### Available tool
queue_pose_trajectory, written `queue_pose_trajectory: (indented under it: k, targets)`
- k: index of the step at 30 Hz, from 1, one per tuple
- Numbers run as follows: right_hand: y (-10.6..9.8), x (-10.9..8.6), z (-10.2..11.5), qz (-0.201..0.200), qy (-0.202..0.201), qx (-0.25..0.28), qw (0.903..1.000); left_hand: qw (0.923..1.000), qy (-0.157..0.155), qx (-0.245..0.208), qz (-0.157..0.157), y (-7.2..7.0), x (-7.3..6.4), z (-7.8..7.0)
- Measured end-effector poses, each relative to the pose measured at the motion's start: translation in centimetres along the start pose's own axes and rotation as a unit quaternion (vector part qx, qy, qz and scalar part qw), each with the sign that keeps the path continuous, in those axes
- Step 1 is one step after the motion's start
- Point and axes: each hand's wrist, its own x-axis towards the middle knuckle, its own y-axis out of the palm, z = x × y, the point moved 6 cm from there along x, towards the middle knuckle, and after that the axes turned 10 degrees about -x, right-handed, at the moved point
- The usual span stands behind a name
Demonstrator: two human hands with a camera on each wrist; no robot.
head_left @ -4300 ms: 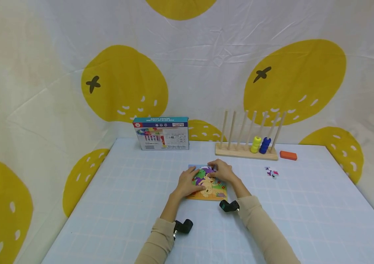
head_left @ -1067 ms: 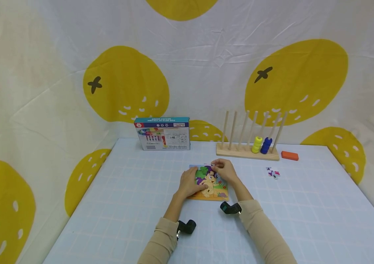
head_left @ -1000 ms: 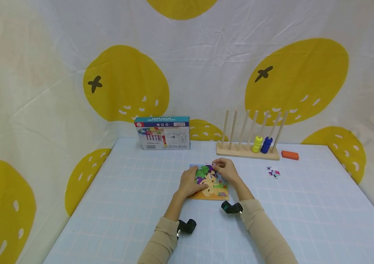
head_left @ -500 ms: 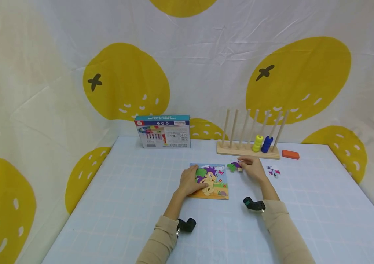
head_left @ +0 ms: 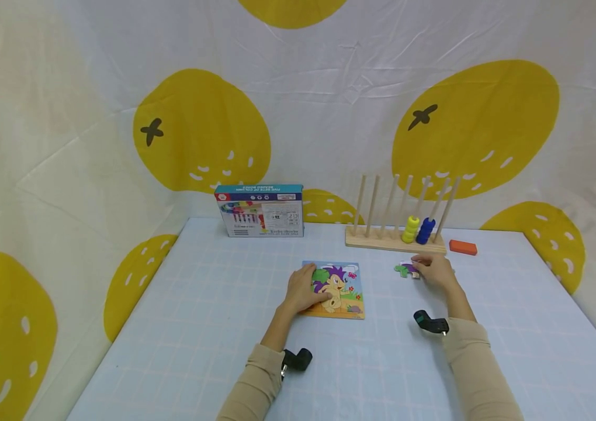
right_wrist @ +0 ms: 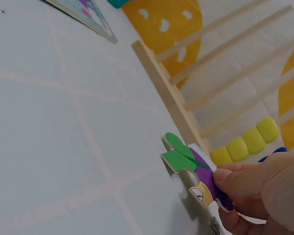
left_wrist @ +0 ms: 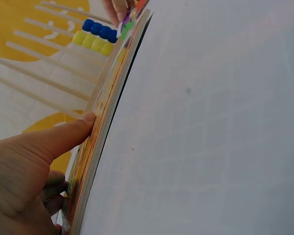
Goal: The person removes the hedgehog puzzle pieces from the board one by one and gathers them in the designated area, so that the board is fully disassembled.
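Note:
On the table lies a square jigsaw puzzle board (head_left: 347, 292) printed with a purple-haired hedgehog. My left hand (head_left: 300, 290) rests on its left side, thumb extended across the picture and fingers toward the far left corner. To the right of the board, my right hand (head_left: 435, 272) pinches a jigsaw piece (head_left: 406, 269) between thumb and fingers. In the right wrist view the piece (right_wrist: 183, 159) shows green, purple and a cream patch with part of an eye. It is held low above the table. The small loose pieces at the right are mostly hidden by my right hand.
A wooden bead rack (head_left: 377, 240) with upright pegs stands at the back, carrying yellow beads (head_left: 410, 229) and blue beads (head_left: 425, 230). An orange block (head_left: 463, 247) lies at its right. A printed cardboard box (head_left: 259, 211) stands back left, near the patterned cloth backdrop.
My right hand has lifted a green-and-purple jigsaw piece off the board and carried it right, toward the loose pieces. My left hand stays on the board.

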Motion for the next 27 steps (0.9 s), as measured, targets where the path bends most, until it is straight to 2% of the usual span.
queue_pose_trajectory:
  k: [8,13,20,27]
  targets:
    - [-0.02,0.0,-0.32,0.031,-0.022,-0.032,0.9988,0.9999,-0.012,0.001,0.003,0.08,-0.13,0.0]
    - [0.39,-0.1,-0.15,0.055,-0.025,-0.078,0.9951,0.9999,-0.015,0.004,0.004,0.19,-0.06,-0.09]
    - [0.47,-0.06,-0.02,0.038,-0.04,-0.11,0.9924,0.9998,-0.018,0.008,0.004,0.11,-0.05,-0.12]
    - [0.36,-0.18,-0.16,0.033,-0.028,-0.124,0.9913,0.9999,-0.008,0.01,0.0,0.11,-0.05,-0.07]
